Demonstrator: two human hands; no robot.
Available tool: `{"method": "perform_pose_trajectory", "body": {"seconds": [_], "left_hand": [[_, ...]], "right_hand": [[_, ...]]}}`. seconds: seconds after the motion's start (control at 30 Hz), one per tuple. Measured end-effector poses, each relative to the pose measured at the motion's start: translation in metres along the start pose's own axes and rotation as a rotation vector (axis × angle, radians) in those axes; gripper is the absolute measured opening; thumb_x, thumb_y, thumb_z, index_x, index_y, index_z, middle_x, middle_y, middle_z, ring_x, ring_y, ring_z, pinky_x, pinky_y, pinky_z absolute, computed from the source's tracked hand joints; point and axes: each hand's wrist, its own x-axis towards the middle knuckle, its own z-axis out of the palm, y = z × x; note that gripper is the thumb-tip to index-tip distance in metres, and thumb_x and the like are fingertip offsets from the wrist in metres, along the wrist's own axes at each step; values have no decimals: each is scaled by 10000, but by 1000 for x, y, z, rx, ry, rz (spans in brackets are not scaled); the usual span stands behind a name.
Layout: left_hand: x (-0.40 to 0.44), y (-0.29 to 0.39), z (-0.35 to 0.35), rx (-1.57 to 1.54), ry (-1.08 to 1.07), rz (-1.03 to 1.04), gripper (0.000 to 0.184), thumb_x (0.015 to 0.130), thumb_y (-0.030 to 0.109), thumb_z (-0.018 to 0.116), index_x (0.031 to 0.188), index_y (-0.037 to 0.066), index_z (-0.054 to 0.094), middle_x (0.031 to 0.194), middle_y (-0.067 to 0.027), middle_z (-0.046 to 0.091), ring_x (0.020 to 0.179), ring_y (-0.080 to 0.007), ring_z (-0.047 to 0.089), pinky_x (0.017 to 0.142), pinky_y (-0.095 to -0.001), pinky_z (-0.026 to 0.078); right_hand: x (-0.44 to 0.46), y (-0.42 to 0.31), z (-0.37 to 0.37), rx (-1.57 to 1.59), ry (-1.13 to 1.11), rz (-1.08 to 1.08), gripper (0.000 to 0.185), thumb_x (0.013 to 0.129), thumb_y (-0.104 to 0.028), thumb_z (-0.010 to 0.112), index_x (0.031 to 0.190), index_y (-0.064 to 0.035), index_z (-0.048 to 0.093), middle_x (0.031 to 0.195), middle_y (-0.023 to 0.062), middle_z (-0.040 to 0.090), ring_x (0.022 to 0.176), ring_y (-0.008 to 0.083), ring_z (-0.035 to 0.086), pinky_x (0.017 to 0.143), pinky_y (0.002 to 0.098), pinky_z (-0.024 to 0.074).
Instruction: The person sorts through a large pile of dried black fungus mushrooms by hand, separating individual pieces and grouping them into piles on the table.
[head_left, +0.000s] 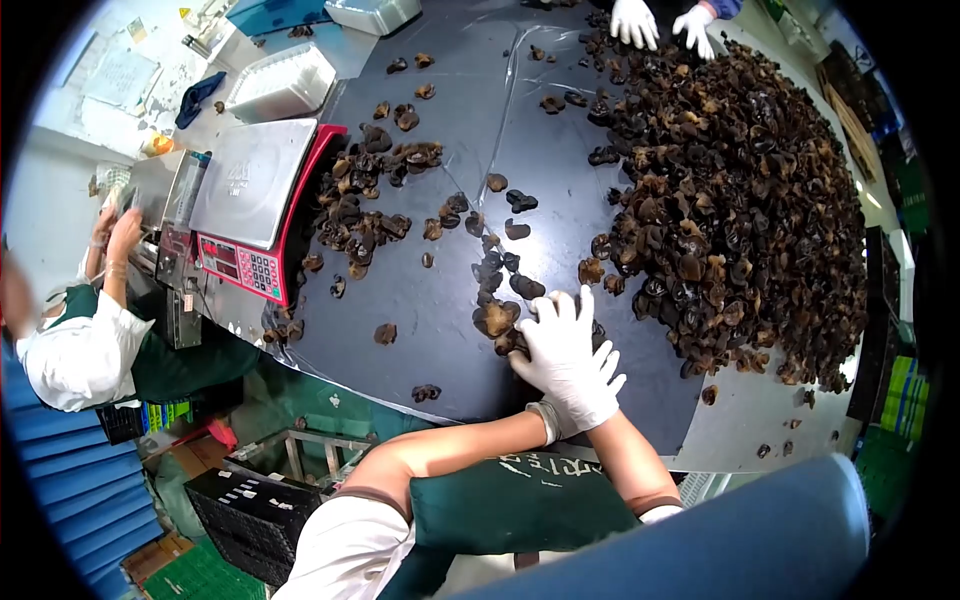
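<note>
Hands [562, 350] overlapping, dark fungus heap [740, 210], scale [255, 270]

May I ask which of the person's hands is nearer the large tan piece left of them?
Right. The right hand sits just beside the large tan piece; the left hand, mostly hidden, shows beyond the right one, farther away.

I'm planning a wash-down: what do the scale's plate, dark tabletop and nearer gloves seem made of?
Plate: probably stainless steel, satin finish; it has a dull grey sheen.
Tabletop: perhaps plastic sheeting, smooth and glossy, given the glare and creases.
Gloves: likely thin latex or nitrile, matte white, clinging to the fingers.
</note>
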Motion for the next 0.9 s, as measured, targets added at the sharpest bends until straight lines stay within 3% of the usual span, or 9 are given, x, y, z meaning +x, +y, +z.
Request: {"method": "perform_pose_trajectory", "body": {"seconds": [0.07, 0.27, 0.3, 0.37, 0.43, 0.47, 0.6, 0.8, 0.9], "left_hand": [[0, 23, -8, 1928, -474, 178, 671, 978, 530, 383, 1536, 164, 318, 1626, -191, 236, 1513, -384, 192, 1184, -650, 153], [1, 7, -20, 1749, -408, 157, 695, 967, 549, 411, 1542, 173, 311, 1624, -203, 233, 1509, -392, 196, 1183, -644, 158], [2, 2, -24, 1749, -408, 159, 695, 967, 549, 411, 1542, 173, 311, 1624, -203, 233, 1509, -392, 196, 1183, -644, 158], [8, -11, -33, 898, -157, -25, 617, 998, 425, 453, 1514, 106, 343, 1571, -135, 332, 1479, -338, 269, 1194, -577, 201], [15, 28, -21, 1276, -135, 18, 516, 963, 260, 502, 1426, 37, 443, 1455, -108, 450, 1406, -295, 369, 1171, -539, 270], [22, 83, -14, 2080, -235, 180, 464, 914, 156, 530, 1351, 2, 527, 1366, -115, 519, 1348, -279, 433, 1143, -534, 317], [35, 140, -66, 2127, 8, 328, 361, 874, 167, 545, 1191, 22, 640, 1301, -119, 563, 1278, -349, 471, 1092, -592, 341], [34, 239, -168, 2499, 309, -38, 348, 890, 222, 607, 1221, 117, 635, 1396, -128, 517, 1346, -403, 396, 1113, -649, 256], [35, 258, -191, 2496, 452, 4, 561, 807, 338, 687, 1335, 167, 599, 1493, -143, 435, 1417, -456, 293, 1151, -663, 174]], "right_hand": [[4, -8, 17, -50, -13, -50, 404, 653, -363, 809, 909, -66, 713, 1137, 116, 585, 1203, 345, 479, 1144, 669, 209], [4, -4, 30, 41, 193, -57, 220, 721, -242, 781, 864, -100, 693, 1037, 43, 614, 1115, 297, 531, 1102, 646, 297], [2, -3, 16, 174, 337, -98, 174, 712, -196, 762, 849, -116, 688, 986, 44, 623, 1062, 284, 543, 1065, 556, 365], [-10, 9, -15, 440, 373, -51, 149, 782, -115, 736, 927, -103, 703, 971, 68, 662, 968, 291, 620, 952, 443, 478], [-34, 29, -43, 667, 389, 141, 151, 836, -56, 689, 986, -66, 704, 968, 99, 682, 923, 292, 656, 878, 383, 517], [-49, 41, -53, 756, 363, 293, 158, 863, -29, 660, 1015, -43, 700, 970, 115, 689, 911, 290, 669, 850, 359, 526], [-119, 89, -69, 543, 385, 518, 77, 907, 1, 600, 967, 16, 648, 928, 116, 668, 866, 210, 640, 819, 306, 500], [-266, 121, -70, 716, -557, 683, 207, 759, -154, 632, 901, -48, 741, 867, 155, 725, 836, 306, 707, 793, 366, 546], [-297, 106, -81, 357, -894, 840, 282, 689, -236, 690, 931, -123, 780, 885, 162, 726, 828, 307, 713, 809, 370, 563]]}}
